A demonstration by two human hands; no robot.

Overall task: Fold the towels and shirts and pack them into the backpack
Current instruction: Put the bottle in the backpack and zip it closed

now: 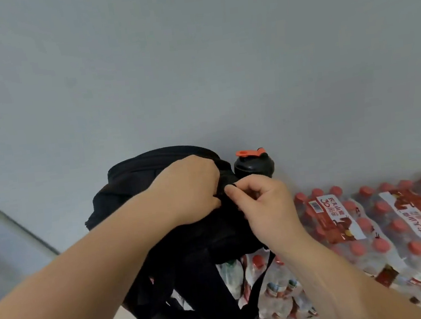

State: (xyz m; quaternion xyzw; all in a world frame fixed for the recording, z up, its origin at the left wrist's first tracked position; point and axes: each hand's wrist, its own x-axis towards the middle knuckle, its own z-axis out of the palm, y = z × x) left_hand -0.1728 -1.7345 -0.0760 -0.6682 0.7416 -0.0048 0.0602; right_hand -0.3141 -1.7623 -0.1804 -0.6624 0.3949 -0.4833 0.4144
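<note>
- The black backpack (133, 183) stands on shrink-wrapped packs of red-capped bottled water (370, 233), with its top close against the grey wall (192, 56); no towel or shirt is in view
- The left hand (189, 188) has its fingers curled over the top of the bag and grips the fabric there
- The right hand (264, 205) pinches something small and dark at the bag's upper edge between thumb and forefinger; probably a zip pull, but it is too dark to tell from fabric
- A black shaker bottle with an orange flip cap (253, 166) sits at the bag's right side, just beyond the right hand; a hard tug there could knock it over
- The base is uneven, rounded caps under slick film, so a pull along the zip without a firm left-hand hold could tip the bag or slide it off the packs
- The loose shoulder straps (260, 282) dangle over the front of the packs and could snag a wrist
- If the pinch is only on fabric, it may slip and the opening will not move
</note>
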